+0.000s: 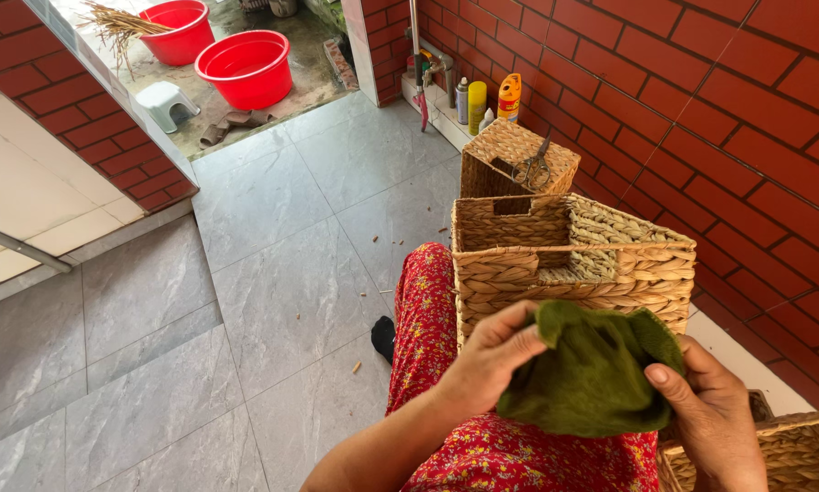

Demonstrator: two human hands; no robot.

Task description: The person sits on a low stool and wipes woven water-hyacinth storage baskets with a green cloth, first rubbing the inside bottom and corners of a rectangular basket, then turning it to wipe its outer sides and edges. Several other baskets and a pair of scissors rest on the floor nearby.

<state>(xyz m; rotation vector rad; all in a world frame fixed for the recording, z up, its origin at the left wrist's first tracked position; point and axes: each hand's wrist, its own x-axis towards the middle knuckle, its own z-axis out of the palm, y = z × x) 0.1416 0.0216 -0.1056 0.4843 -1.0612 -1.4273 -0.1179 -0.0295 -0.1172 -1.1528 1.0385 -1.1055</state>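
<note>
We hold green cloth (592, 369): left hand (491, 355) and right hand (715, 415) both clasp it. Woven basket (573, 264) in front, wiping seems not begun.

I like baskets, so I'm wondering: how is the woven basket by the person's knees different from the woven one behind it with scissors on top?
The near square straw-coloured woven basket is open on top, so its inside shows; the far woven basket shows a flat woven top with metal scissors lying on it. The near one looks bigger and sits against the red flowered lap; the far one stands nearer the red brick wall. Both are woven from the same pale fibre.
</note>
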